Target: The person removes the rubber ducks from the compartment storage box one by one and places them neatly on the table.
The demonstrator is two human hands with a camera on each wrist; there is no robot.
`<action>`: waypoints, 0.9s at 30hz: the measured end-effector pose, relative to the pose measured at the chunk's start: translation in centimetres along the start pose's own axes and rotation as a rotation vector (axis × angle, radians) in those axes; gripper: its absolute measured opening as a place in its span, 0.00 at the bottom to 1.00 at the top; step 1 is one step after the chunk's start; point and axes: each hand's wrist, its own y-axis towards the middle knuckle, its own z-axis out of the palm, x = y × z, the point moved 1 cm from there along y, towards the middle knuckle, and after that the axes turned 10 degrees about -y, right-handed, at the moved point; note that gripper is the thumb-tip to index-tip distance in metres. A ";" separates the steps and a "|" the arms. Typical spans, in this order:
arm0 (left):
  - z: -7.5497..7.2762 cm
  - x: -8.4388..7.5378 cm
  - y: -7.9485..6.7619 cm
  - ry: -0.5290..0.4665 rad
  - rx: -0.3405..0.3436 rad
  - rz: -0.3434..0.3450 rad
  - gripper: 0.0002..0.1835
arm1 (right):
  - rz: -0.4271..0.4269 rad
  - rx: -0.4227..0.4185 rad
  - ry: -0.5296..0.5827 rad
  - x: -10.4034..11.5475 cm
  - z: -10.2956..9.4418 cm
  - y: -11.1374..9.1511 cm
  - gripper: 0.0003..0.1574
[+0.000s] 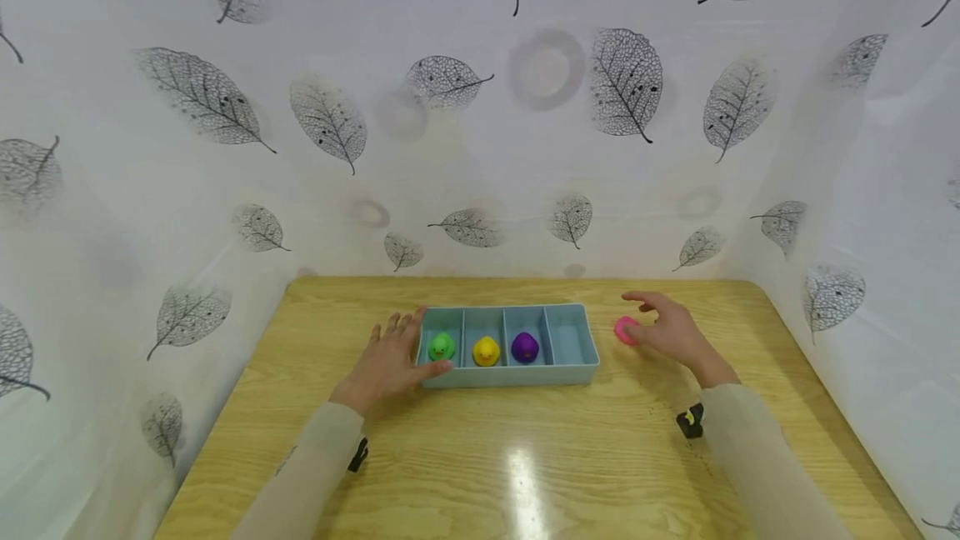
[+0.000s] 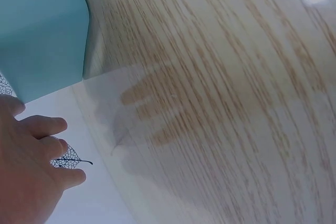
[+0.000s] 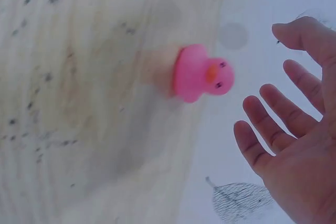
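A light blue tray with four-sided compartments holds a green rubber duck, a yellow rubber duck and a purple rubber duck, each in its own compartment; the rightmost one holds none. My left hand rests at the tray's left end, thumb along the front rim and forefinger by the back corner. To the right of the tray, a pink rubber duck sits on the table. Beside it hovers my right hand, its fingers spread and apart from the duck in the right wrist view.
The wood-grain table carries a bright glare streak near the front. A white leaf-patterned sheet rises behind it and along both sides. Small dark specks mark the tabletop near the right hand. Dark wrist cameras sit under both sleeves.
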 end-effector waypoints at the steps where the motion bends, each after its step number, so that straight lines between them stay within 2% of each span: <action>1: 0.0 0.0 0.0 -0.001 -0.002 0.003 0.62 | -0.015 -0.006 -0.002 0.5 -0.2 0.0 0.36; 8: 0.0 0.1 0.2 -0.010 0.003 0.004 0.63 | -0.135 -0.061 -0.013 3.7 -0.5 0.4 0.34; 14: -0.1 0.1 0.1 -0.005 0.006 -0.007 0.63 | -0.209 -0.071 0.003 6.0 0.0 0.6 0.33; 27: -0.1 0.0 0.0 -0.012 0.009 -0.009 0.62 | -0.304 -0.041 0.032 8.9 1.5 0.7 0.32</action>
